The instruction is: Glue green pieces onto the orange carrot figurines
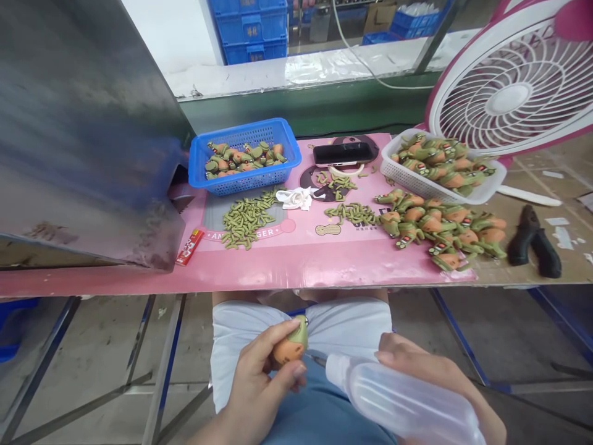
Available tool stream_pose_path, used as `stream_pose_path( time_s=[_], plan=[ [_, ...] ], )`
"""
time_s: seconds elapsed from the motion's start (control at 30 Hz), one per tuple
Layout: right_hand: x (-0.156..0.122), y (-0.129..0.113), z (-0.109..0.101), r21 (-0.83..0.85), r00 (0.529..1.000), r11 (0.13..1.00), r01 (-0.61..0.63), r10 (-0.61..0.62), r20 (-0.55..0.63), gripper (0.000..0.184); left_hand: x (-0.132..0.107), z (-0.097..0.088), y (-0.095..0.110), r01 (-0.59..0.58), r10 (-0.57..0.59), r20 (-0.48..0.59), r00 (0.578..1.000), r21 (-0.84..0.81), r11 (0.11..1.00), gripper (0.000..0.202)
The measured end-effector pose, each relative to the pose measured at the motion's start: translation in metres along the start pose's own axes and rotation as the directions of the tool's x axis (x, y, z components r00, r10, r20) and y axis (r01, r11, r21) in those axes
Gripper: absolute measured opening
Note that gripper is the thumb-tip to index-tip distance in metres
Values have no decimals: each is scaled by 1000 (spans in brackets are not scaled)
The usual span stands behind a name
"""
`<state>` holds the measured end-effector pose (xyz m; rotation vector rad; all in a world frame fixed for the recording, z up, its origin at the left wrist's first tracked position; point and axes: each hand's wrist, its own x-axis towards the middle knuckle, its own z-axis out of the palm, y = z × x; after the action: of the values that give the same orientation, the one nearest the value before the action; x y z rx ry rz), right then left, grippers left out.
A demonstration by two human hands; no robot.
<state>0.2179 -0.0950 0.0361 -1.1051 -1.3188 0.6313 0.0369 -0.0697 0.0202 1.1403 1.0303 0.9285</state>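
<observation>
- Orange-and-green figure [291,347] is off the table, held over our lap, in front of the pink tabletop [324,266]
- Left hand [259,377] has it in a narrow pinch: index finger across the green top, thumb at the lower edge, spotted orange side between them
- Right hand [430,377] wraps the translucent bottle [398,395], wider grip round the body; how hard we squeeze, can't tell
- Key relation: figure lies up-left of the right hand, roughly in line with the bottle's long axis, which runs lower right to upper left
- Dark nozzle tip [319,360] points at the figure's right side, just beside it; contact or small gap, we can't tell
- Left hand is the nearer one, being on the figure; right hand sits apart from it, bottle between
- On the table we have a green-piece pile [245,222] in front of the blue basket [250,180], a smaller pile [354,214] mid-table
- Figure heap [430,222] at right, just in front of the white basket [407,178]; both baskets hold similar figures
- Phone [345,153] lies between baskets, black-handled tool [528,238] right of the heap
</observation>
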Motion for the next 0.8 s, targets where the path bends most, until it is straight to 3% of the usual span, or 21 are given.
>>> stream_pose_path(
  time_s=[0.1, 0.4, 0.8],
  plan=[
    [2, -1, 2, -13, 986, 986, 164, -164, 37, 36, 0, 1, 0, -27, 27, 14, 1000, -19, 999, 30],
    [6, -6, 0, -62, 987, 990, 125, -118, 112, 35, 0, 0, 1, -24, 24, 13, 1000, 17, 1000, 31],
    [11, -9, -1, -64, 977, 983, 172, -163, 136, 34, 3, 0, 6, -16, 17, -9, 1000, 111, 994, 29]
  ],
)
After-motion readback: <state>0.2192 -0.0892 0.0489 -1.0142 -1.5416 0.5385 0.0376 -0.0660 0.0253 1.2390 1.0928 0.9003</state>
